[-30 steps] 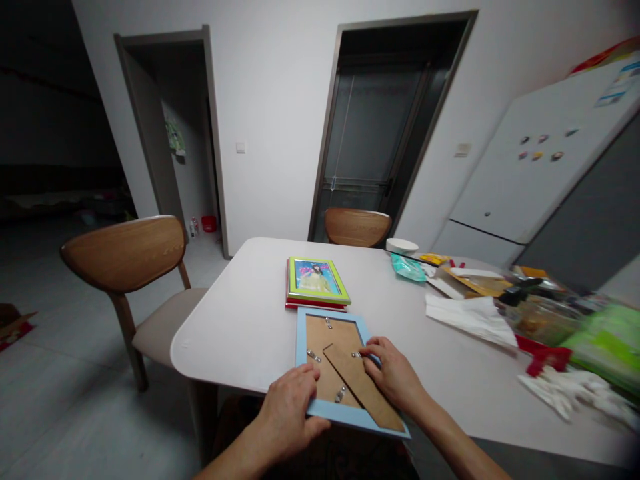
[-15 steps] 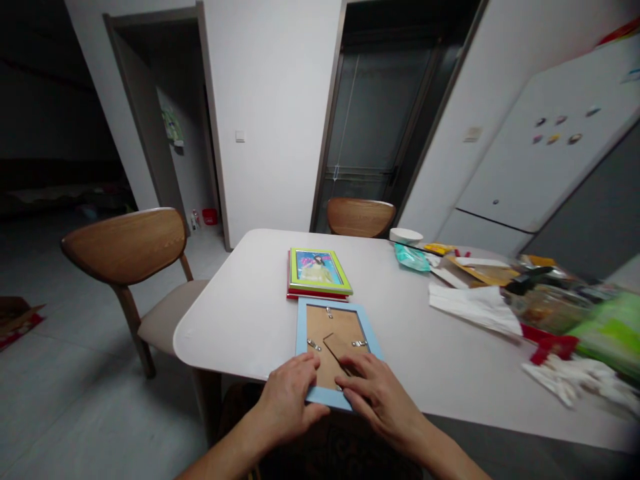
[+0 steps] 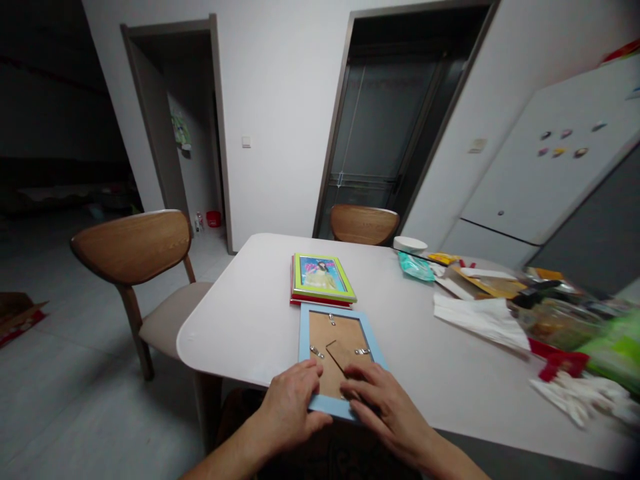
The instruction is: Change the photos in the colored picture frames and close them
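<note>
A light blue picture frame (image 3: 305,333) lies face down at the table's near edge, its brown backing board (image 3: 333,330) showing. Metal turn clips sit at the top, left and right of the board. A thin, dark bent line crosses its middle; whether it is a stand's edge or a separate piece I cannot tell. My left hand (image 3: 293,397) grips the lower left of the frame, fingers on top and thumb at the bottom edge. My right hand (image 3: 387,407) is closed at the lower right corner, fingers curled over the board and hiding the bottom clip area.
Beyond the blue frame lies a stack of frames, a green one (image 3: 324,297) on top of a red one. To the right are a teal packet (image 3: 417,267), a white bowl (image 3: 410,244), paper (image 3: 480,321) and white gloves (image 3: 590,397). Wooden chairs (image 3: 135,247) stand left and behind.
The view has tilted slightly, so everything sits a little lower and to the right. My right fingers have shifted slightly at the frame's lower right; the left hand keeps its grip.
</note>
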Motion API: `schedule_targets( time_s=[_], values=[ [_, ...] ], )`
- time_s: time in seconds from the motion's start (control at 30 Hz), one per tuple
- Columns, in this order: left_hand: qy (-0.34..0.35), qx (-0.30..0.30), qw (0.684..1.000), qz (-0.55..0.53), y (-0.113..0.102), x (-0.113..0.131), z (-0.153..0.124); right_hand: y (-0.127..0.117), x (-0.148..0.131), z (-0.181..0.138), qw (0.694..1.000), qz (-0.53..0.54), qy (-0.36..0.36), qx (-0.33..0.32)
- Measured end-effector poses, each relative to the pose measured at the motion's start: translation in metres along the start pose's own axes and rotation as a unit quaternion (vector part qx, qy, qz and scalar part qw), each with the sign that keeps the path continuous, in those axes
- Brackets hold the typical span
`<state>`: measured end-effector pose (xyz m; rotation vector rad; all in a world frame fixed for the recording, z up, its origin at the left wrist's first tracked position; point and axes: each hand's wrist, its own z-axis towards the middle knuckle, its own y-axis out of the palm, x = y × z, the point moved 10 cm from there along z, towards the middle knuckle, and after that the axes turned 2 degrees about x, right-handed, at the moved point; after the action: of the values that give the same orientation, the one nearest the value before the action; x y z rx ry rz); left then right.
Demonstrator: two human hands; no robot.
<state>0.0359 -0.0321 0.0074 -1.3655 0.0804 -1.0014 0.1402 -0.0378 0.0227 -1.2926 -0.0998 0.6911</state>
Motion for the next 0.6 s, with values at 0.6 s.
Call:
schedule_targets(
  time_s=[0.6],
  values=[
    [-0.009,0.017,1.000,-0.017,-0.001,-0.002,-0.002,-0.011,0.078,0.025,0.976,-0.102,0.180,0.062]
  ],
)
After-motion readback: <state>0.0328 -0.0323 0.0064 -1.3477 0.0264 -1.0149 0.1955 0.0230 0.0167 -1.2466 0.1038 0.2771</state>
